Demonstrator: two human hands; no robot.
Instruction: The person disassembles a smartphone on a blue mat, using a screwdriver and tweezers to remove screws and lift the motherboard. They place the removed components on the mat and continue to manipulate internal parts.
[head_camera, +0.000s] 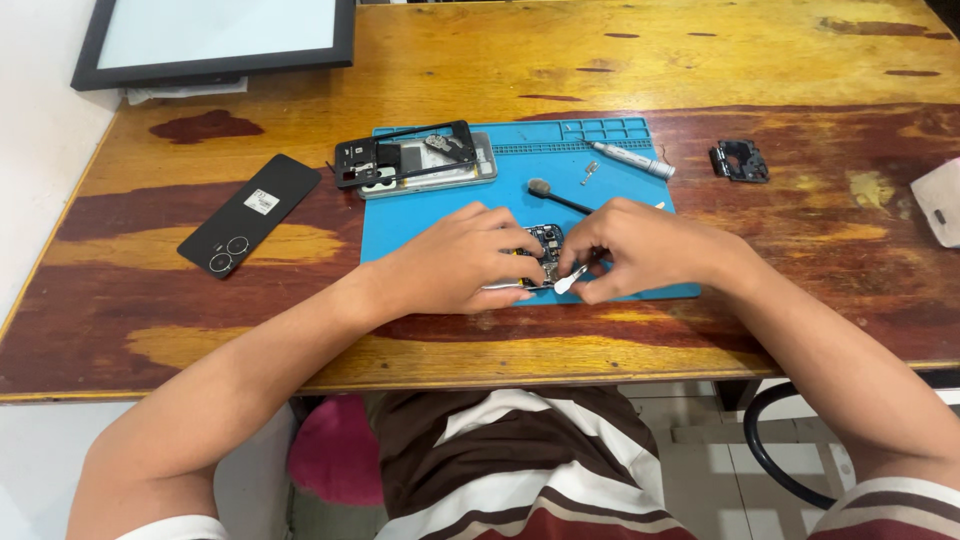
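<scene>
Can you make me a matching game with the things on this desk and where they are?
Things:
1. black phone back cover
2. white marker pen
3. small circuit board
4. black-framed screen

Places:
A. between the left hand and right hand
B. far left corner of the wooden desk
C. on bare wood, left of the blue mat
D. top right of the mat

Pairs: 1-C, 2-D, 3-A, 4-B

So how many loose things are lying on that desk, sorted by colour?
Black: 4 (back cover, phone frame, brush, small bracket)
White: 2 (marker pen, spudger in the right hand)
Dark circuit board by the left hand: 1
Blue mat: 1
Total: 8
</scene>
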